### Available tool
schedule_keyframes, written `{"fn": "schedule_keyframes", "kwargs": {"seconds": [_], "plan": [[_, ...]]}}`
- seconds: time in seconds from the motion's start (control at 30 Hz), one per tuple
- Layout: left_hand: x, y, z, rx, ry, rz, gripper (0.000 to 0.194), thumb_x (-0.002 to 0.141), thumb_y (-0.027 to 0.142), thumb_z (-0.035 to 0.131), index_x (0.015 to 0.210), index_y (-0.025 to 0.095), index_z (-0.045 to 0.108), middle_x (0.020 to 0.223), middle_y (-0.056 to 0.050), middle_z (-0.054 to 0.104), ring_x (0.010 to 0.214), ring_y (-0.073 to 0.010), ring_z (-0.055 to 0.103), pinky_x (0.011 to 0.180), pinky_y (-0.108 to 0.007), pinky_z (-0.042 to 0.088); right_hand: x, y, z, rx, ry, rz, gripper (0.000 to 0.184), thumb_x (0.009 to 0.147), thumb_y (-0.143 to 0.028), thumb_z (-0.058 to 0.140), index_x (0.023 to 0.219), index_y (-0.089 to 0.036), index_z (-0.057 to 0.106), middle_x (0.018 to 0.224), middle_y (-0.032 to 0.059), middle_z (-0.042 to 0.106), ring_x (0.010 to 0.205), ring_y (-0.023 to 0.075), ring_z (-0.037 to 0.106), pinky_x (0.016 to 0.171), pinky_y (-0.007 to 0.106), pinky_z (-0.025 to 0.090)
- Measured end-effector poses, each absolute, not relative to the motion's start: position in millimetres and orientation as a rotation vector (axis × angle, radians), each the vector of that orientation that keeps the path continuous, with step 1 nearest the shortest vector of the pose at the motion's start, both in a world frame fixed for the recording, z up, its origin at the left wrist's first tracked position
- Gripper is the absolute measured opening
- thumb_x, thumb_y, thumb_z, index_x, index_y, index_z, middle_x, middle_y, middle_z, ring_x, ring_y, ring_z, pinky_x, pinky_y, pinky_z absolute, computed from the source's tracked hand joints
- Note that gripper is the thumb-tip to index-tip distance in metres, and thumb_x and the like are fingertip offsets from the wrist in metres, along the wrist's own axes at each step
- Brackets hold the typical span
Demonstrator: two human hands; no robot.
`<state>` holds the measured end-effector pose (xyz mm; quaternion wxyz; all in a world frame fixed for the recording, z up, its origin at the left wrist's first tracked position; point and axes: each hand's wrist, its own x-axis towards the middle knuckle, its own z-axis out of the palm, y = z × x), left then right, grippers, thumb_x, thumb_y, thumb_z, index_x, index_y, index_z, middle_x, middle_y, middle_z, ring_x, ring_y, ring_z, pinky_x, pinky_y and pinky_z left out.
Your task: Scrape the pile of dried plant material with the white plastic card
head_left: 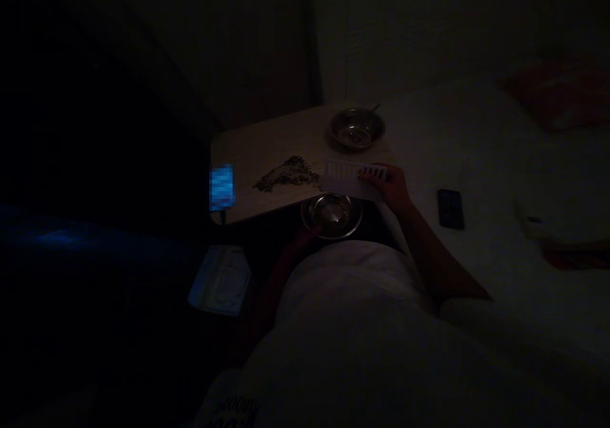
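My right hand (393, 188) is closed on a pale flat piece (350, 180) with a row of slots along its far side, low over the table's right end. Left of it, a pile of small dark bits (288, 174) is spread on the light tabletop (271, 137). Below the table's near edge is a shiny metal bowl (332, 216). My left hand (309, 234) grips that bowl by its left rim; the fingers are partly lost in the dark. What the bowl contains is too dim to make out.
A second metal bowl (357, 128) with a handle sticking out stands at the table's back right. A bright blurred screen (222, 187) is at the left end. A phone (450, 209) lies on the pale bedding (490, 161). Low left stands a whitish box-like object (222, 280).
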<state>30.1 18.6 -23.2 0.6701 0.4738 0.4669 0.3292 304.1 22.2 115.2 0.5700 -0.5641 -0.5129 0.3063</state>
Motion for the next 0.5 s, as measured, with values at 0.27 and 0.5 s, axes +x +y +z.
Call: {"fn": "schedule_keyframes", "kwargs": {"seconds": [0.27,0.5], "plan": [[29.9,19.0,-26.4,1.076,1.026,0.733,0.077,0.061,0.048,0.079,0.129,0.017,0.058,0.140,-0.012,0.055,0.135,-0.0349,0.041,0.113,-0.047,0.030,305.0,20.6,119.5,-1.291,-1.216,0.744,0.024,0.066,-0.039,0.077,0.077,-0.018,0.073,0.076,0.0026,0.072,0.069,0.0174,0.064,0.063,0.028,0.050],[30.7,17.0,-21.8,1.066,1.041,0.743,0.080,0.064,0.044,0.079,0.135,0.019,0.053,0.146,-0.011,0.047,0.138,-0.0327,0.037,0.114,-0.046,0.027,302.9,21.7,116.1,-1.292,-1.246,0.721,0.026,0.069,-0.040,0.075,0.082,-0.017,0.074,0.078,0.0027,0.073,0.068,0.0163,0.063,0.062,0.027,0.048]]}}
